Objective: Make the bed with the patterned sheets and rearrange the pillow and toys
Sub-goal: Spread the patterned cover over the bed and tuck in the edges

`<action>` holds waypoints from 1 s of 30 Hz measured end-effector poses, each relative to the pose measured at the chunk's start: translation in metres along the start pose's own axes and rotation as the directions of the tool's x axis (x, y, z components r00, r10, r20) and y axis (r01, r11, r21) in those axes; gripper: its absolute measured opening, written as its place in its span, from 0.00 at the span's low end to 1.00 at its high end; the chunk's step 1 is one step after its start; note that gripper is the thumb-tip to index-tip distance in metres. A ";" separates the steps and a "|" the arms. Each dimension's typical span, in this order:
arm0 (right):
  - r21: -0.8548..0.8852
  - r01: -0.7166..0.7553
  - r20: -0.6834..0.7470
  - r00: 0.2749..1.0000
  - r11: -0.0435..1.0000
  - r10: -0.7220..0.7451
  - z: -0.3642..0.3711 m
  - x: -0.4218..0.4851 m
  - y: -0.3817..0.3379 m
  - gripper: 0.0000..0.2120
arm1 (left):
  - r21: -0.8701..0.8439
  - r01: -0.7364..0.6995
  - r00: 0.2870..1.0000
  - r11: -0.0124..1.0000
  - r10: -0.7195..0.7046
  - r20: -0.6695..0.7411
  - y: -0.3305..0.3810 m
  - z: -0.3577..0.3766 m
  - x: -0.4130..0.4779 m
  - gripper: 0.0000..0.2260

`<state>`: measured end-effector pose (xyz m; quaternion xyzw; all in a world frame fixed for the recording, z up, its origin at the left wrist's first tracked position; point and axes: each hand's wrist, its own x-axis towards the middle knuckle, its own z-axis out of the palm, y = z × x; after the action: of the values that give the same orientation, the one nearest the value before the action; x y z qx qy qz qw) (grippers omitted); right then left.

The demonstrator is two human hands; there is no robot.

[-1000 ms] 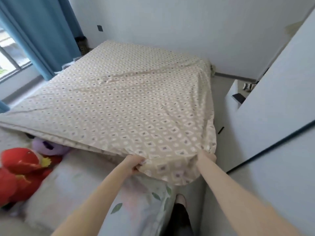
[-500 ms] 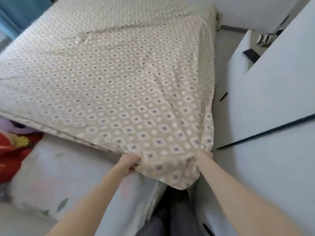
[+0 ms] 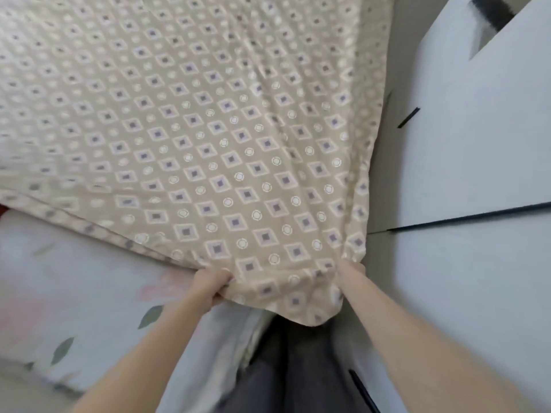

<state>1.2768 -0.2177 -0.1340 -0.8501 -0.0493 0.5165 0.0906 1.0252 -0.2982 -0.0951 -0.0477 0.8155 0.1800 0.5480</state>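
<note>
A beige sheet with a diamond and circle pattern lies spread over the bed and fills most of the view. My left hand grips its near edge, fingers curled into the cloth. My right hand holds the sheet's near right corner, its fingers mostly hidden in a bunched fold. The corner tip hangs down between my arms. Under the sheet's near edge lies a pale pillow with green leaf prints. A sliver of a red toy shows at the far left edge.
White wardrobe doors with dark handle slots stand close along the bed's right side, leaving a narrow gap. My dark trousers show below, between the bed and the wardrobe.
The view has dropped and moved closer to the bed. Both hands keep their hold on the sheet's near corner. The toys and curtain have slipped out of view to the left.
</note>
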 end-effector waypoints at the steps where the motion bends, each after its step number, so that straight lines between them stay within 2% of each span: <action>1: -0.012 -0.007 -0.002 1.000 1.000 0.007 0.002 0.008 0.003 0.18 | -0.002 0.007 1.000 1.000 -0.007 -0.005 -0.003 0.002 0.007 0.06; 3: -0.039 -0.018 0.000 1.000 0.999 0.018 0.003 0.023 0.004 0.20 | 0.004 0.013 1.000 1.000 -0.013 -0.012 -0.007 0.005 0.018 0.07; 6: -0.130 0.006 0.080 0.997 0.992 0.005 0.000 0.045 0.002 0.19 | 0.010 0.029 0.999 1.000 -0.029 -0.035 -0.011 0.011 0.032 0.06; 9: -0.204 -0.039 0.037 0.998 0.978 0.048 -0.003 0.057 0.003 0.17 | 0.001 0.037 0.997 0.999 -0.037 -0.072 -0.013 0.016 0.039 0.07; 11: -0.168 -0.057 0.033 0.997 0.984 0.063 -0.002 0.059 0.006 0.20 | -0.014 0.044 0.996 0.999 -0.045 -0.073 -0.013 0.016 0.040 0.08; 13: -0.153 0.009 0.007 1.000 0.988 -0.008 0.003 0.054 0.008 0.25 | -0.037 0.047 0.997 0.998 -0.049 -0.053 -0.012 0.015 0.038 0.08; 15: -0.284 0.131 -0.003 0.991 0.950 -0.137 0.009 0.040 0.011 0.23 | -0.072 0.068 0.998 0.995 -0.069 -0.012 -0.009 0.012 0.033 0.06; 17: -0.395 0.308 0.110 0.951 0.866 -0.288 0.017 0.019 0.014 0.17 | -0.136 0.097 0.995 0.986 -0.092 0.038 -0.006 0.007 0.024 0.05; 19: -0.446 0.499 0.321 0.864 0.743 -0.388 0.028 -0.006 0.018 0.11 | -0.221 0.090 0.992 0.971 -0.067 0.108 -0.002 -0.001 0.016 0.09; 21: -0.467 0.656 0.532 0.744 0.593 -0.405 0.042 -0.031 0.024 0.10 | -0.276 0.047 0.989 0.960 -0.006 0.148 0.000 -0.014 0.011 0.10; 23: -0.463 0.757 0.684 0.636 0.461 -0.357 0.057 -0.056 0.033 0.11 | -0.340 -0.003 0.987 0.940 0.057 0.150 0.003 -0.029 0.011 0.09; 25: -0.452 0.825 0.763 0.554 0.338 -0.333 0.071 -0.073 0.042 0.14 | -0.432 -0.024 0.992 0.902 0.074 0.098 0.009 -0.043 0.016 0.06; 27: -0.473 0.861 0.802 0.509 0.186 -0.313 0.084 -0.085 0.053 0.21 | -0.514 -0.029 0.998 0.857 0.053 0.032 0.018 -0.056 0.022 0.03; 30: -0.513 0.859 0.804 0.479 -0.001 -0.353 0.098 -0.092 0.067 0.25 | -0.465 -0.065 0.998 0.883 0.065 -0.016 0.028 -0.072 0.032 0.09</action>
<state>1.1466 -0.2896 -0.1122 -0.4736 -0.7202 0.4747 -0.1780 0.9423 -0.2929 -0.0931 -0.1504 0.7496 0.3884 0.5144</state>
